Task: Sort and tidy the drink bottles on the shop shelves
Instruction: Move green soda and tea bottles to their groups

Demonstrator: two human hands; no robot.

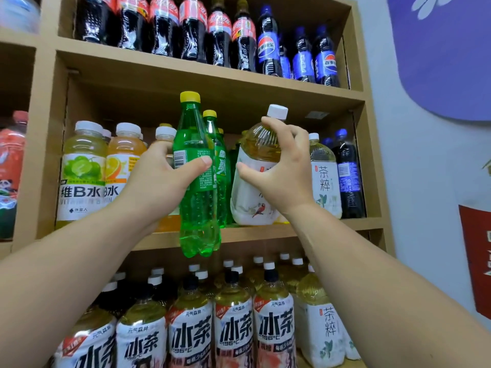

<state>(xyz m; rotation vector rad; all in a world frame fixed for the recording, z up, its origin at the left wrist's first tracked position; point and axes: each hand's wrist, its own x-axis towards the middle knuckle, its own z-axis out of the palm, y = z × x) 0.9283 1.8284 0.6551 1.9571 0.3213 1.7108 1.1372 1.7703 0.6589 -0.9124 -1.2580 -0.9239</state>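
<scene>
My left hand grips a green soda bottle with a yellow cap, held in front of the middle shelf with its base below the shelf edge. My right hand grips a white-labelled tea bottle with a white cap; it is tilted, its base at the shelf board. Another green bottle stands just behind the held one. To the right stand a matching tea bottle and a dark blue-labelled cola bottle.
Vitamin water bottles fill the left of the middle shelf. Cola bottles and blue-labelled cola bottles line the top shelf. Several tea bottles crowd the bottom shelf. A grey wall lies to the right.
</scene>
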